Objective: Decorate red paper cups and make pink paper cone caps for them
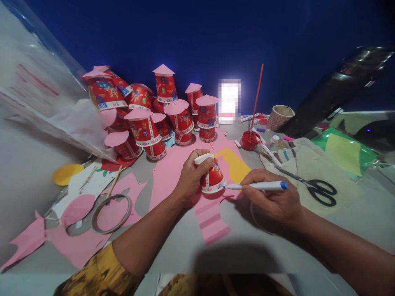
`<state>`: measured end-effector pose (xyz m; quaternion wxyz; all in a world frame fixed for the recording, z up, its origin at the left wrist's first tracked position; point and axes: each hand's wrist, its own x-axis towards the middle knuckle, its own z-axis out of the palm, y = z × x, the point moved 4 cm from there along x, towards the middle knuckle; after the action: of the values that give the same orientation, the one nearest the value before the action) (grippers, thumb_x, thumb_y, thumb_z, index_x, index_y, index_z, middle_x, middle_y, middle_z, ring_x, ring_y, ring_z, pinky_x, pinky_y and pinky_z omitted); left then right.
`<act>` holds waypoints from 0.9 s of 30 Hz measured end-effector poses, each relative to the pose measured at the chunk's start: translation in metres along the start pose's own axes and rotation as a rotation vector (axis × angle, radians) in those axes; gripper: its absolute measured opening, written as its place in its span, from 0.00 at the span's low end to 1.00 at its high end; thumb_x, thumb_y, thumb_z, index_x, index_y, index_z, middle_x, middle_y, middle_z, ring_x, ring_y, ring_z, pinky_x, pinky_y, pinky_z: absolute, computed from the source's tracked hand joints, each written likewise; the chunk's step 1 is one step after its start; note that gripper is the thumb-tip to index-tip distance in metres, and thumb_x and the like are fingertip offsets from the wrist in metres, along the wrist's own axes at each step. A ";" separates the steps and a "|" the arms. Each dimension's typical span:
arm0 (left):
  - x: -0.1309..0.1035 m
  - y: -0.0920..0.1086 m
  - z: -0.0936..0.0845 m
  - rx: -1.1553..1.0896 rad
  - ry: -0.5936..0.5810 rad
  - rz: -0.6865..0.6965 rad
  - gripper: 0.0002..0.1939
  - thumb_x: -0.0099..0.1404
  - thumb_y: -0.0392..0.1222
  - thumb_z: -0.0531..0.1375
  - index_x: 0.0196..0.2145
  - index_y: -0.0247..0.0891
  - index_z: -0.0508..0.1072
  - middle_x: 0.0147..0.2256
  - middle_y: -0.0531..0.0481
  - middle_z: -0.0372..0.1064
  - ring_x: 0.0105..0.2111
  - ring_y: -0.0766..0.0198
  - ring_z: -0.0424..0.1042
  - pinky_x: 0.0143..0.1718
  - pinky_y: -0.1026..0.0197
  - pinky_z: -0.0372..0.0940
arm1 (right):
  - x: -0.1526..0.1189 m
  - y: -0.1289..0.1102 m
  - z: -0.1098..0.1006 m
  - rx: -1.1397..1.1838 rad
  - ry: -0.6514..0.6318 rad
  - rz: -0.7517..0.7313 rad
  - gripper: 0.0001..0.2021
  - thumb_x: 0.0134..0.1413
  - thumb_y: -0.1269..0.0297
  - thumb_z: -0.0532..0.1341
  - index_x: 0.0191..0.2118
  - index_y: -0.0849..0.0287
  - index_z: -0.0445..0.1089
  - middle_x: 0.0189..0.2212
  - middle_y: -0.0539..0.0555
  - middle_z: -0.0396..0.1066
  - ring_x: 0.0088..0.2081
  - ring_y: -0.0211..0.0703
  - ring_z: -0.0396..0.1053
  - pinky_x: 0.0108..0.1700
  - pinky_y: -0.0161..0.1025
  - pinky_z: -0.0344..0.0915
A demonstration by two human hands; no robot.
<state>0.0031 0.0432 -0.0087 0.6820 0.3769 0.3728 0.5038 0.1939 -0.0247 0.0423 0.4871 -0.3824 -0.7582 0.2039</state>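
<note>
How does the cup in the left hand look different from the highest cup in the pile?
The held cup shows a white top, while the highest cup wears a pointed pink roof.
The held cup is in the left hand, with a pen at its rim; the highest cup stands in the pile with no hand on it.
Both are red, patterned and wide end down.

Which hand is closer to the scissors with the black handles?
Right. The right hand, holding the marker, is just left of the scissors. The left hand, holding a red cup, is much farther to their left.
</note>
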 end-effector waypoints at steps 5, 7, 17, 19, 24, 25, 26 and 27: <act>0.000 -0.001 0.000 0.010 -0.012 0.009 0.27 0.57 0.53 0.75 0.48 0.42 0.71 0.38 0.50 0.76 0.35 0.61 0.76 0.39 0.58 0.71 | 0.001 0.001 0.002 0.003 -0.024 0.008 0.05 0.64 0.71 0.63 0.36 0.56 0.75 0.29 0.50 0.78 0.27 0.38 0.75 0.31 0.33 0.69; 0.000 -0.001 0.001 0.009 -0.013 0.011 0.28 0.56 0.53 0.76 0.48 0.42 0.71 0.38 0.50 0.76 0.35 0.61 0.76 0.39 0.58 0.71 | 0.002 0.000 0.003 0.000 -0.039 0.004 0.05 0.64 0.71 0.63 0.36 0.56 0.75 0.28 0.50 0.78 0.27 0.38 0.75 0.31 0.33 0.69; -0.004 -0.001 0.002 0.169 -0.052 0.058 0.26 0.58 0.53 0.74 0.48 0.44 0.71 0.40 0.49 0.77 0.37 0.59 0.76 0.40 0.57 0.70 | 0.004 0.006 0.006 -0.031 -0.149 0.161 0.06 0.64 0.67 0.62 0.34 0.57 0.74 0.26 0.50 0.77 0.25 0.38 0.71 0.29 0.34 0.65; -0.005 -0.001 0.003 0.212 -0.059 0.080 0.26 0.59 0.53 0.74 0.49 0.44 0.71 0.40 0.49 0.77 0.38 0.59 0.76 0.41 0.57 0.70 | 0.004 0.007 0.008 -0.036 -0.145 0.197 0.07 0.64 0.66 0.62 0.32 0.57 0.72 0.25 0.49 0.76 0.25 0.38 0.70 0.29 0.35 0.65; -0.005 0.000 0.005 0.246 -0.074 0.093 0.25 0.59 0.53 0.73 0.49 0.44 0.70 0.40 0.50 0.76 0.38 0.59 0.75 0.40 0.58 0.70 | 0.006 0.009 0.005 -0.044 -0.107 0.214 0.09 0.64 0.65 0.61 0.31 0.57 0.72 0.26 0.49 0.75 0.25 0.38 0.70 0.30 0.35 0.64; -0.005 0.000 0.005 0.243 -0.072 0.087 0.26 0.59 0.54 0.73 0.49 0.44 0.70 0.41 0.50 0.76 0.38 0.60 0.75 0.40 0.58 0.70 | 0.007 0.009 0.003 -0.045 -0.088 0.210 0.09 0.64 0.65 0.61 0.31 0.57 0.72 0.26 0.50 0.76 0.26 0.38 0.71 0.30 0.35 0.65; -0.005 0.000 0.005 0.240 -0.069 0.083 0.26 0.59 0.54 0.73 0.49 0.44 0.70 0.41 0.50 0.76 0.37 0.60 0.75 0.40 0.58 0.70 | 0.007 0.009 0.001 -0.047 -0.067 0.209 0.08 0.64 0.65 0.61 0.31 0.57 0.72 0.27 0.50 0.76 0.26 0.38 0.72 0.31 0.35 0.65; -0.005 0.001 0.005 0.237 -0.067 0.079 0.26 0.59 0.54 0.73 0.49 0.45 0.69 0.41 0.50 0.76 0.38 0.60 0.74 0.40 0.58 0.69 | 0.008 0.009 -0.001 -0.049 -0.047 0.208 0.08 0.64 0.65 0.62 0.31 0.57 0.72 0.27 0.50 0.76 0.26 0.38 0.72 0.31 0.36 0.66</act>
<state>0.0058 0.0378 -0.0055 0.6242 0.4859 0.3917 0.4700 0.1962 -0.0135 0.0412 0.4358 -0.4661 -0.7303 0.2439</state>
